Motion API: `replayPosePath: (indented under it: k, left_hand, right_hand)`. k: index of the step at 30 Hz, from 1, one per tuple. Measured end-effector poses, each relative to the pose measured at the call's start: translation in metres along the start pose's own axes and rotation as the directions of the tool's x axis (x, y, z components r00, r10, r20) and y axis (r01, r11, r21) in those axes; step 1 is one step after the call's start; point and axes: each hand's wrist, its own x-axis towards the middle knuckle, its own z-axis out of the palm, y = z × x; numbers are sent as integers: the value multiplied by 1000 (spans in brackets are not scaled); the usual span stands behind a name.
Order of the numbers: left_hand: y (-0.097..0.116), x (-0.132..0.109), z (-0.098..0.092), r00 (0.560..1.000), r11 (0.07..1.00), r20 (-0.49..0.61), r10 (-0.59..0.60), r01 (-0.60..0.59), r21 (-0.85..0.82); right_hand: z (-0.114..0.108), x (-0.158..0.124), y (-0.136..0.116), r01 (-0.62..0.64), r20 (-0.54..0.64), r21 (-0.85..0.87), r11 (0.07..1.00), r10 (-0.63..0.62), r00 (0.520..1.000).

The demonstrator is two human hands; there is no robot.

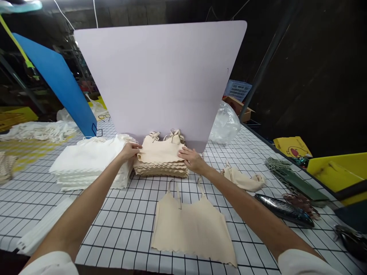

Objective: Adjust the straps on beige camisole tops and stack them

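Against the beige stack (161, 153) — right hand (195, 159) flat, fingers extended; left hand (129, 150), grip unclear

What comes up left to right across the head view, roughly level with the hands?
Beige fabric pile → white garment stack → beige camisole stack → crumpled beige garment → yellow printed packet.

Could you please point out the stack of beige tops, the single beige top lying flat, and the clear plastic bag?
Stack of beige tops (161, 154): head view, middle of its top layer.
Single beige top (193, 226): head view, middle of its body.
Clear plastic bag (225, 124): head view, its crumpled side.
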Motion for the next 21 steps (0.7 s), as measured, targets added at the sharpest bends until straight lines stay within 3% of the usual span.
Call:
replayPosePath:
  k: [4, 7, 9, 11, 15, 19, 21]
  left_hand:
    - [2, -8, 2, 997, 981, -52, 59, -48, 188]
    - [7, -22, -1, 988, 946, -90, 128, -94, 310]
    - [5, -43, 2, 958, 879, -56, 282, -235, 415]
    - [-3, -74, 12, 917, 821, 69, 394, -384, 422]
    - [-32, -149, 58, 837, 858, 395, 379, -478, 188]
    - [-49, -191, 118, 781, 903, 530, 331, -424, 60]
    - [-46, -195, 144, 777, 933, 555, 297, -360, 4]
  right_hand:
    - [-4, -9, -11, -22, 10, -42, 999, 23, 1000]
    - [-15, -24, -19, -39, -85, -57, 998, 34, 996]
    - [-21, -46, -23, -53, -116, -57, 997, 46, 992]
    - [-24, -75, -25, -91, -81, -65, 994, 85, 993]
    - [-21, -129, -22, -305, 3, -85, 948, 307, 952]
    - [-8, -136, -14, -617, 41, -120, 778, 625, 779]
    - [1, -127, -13, -668, 45, -138, 731, 679, 733]
